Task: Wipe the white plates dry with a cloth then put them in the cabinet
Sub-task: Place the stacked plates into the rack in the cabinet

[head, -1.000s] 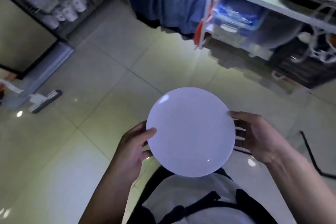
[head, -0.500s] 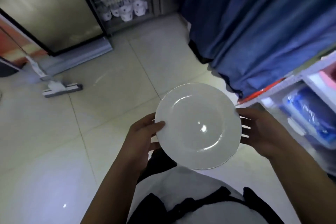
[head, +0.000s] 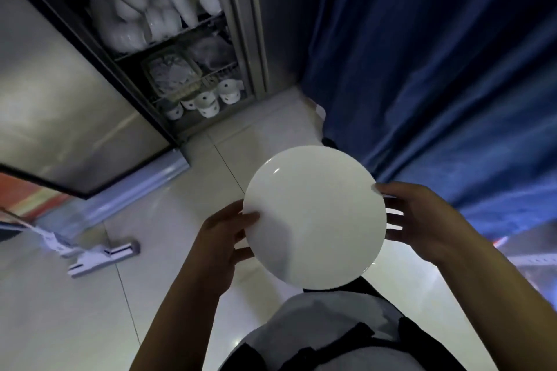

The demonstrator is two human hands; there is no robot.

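While both hands, the left hand (head: pixel 223 238) and right hand (head: pixel 422 226), grip the white plate (head: pixel 313 217) by its edges, the open cabinet (head: pixel 168 48) stands ahead, nearer the left hand.

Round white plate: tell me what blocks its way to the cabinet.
Nothing visible does. The round white plate is held over bare floor tiles, and the tall metal cabinet ahead stands open with its wire racks exposed.

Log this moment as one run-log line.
stage: carrying | white plate: held at both rims | left hand: grips | right hand: grips | cabinet: open ahead
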